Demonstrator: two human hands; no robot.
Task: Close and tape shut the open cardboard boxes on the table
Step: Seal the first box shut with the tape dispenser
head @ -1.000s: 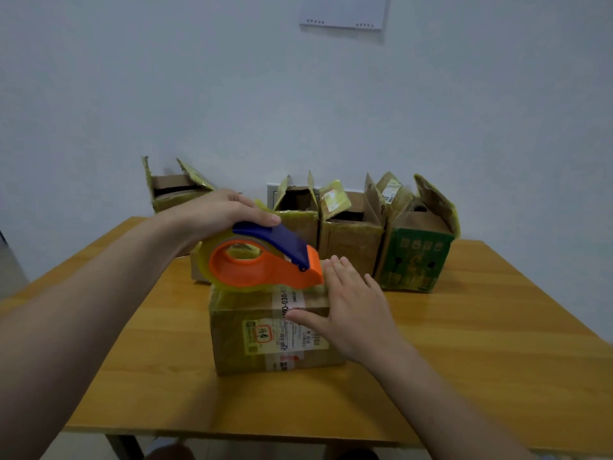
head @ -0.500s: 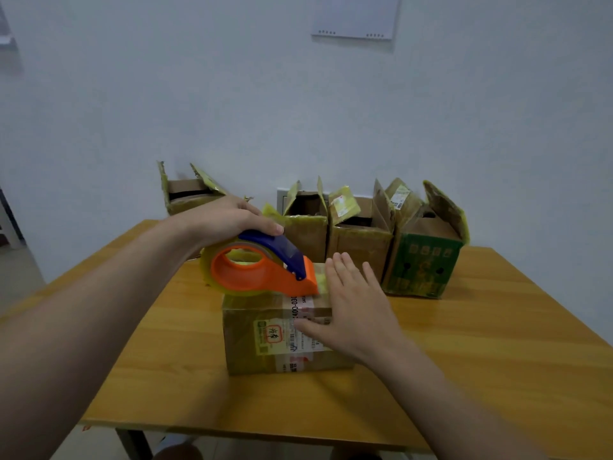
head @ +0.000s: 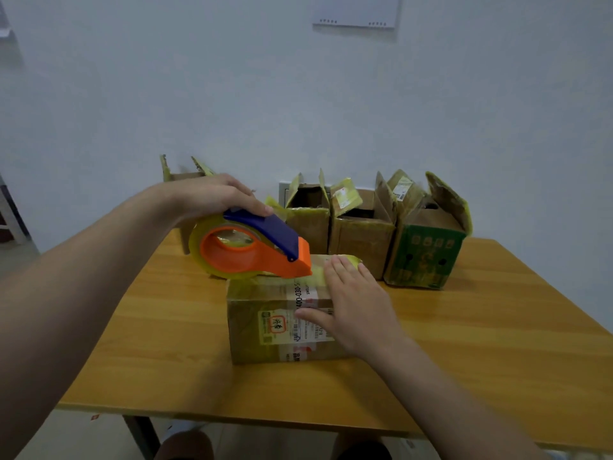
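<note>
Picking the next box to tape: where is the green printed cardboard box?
In the head view, the green printed cardboard box stands open at the right end of the back row, beside an open brown cardboard box.

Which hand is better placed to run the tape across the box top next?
Left hand: it grips the orange-and-blue tape dispenser at the top of the brown cardboard box. The right hand lies flat, steadying it.
</note>
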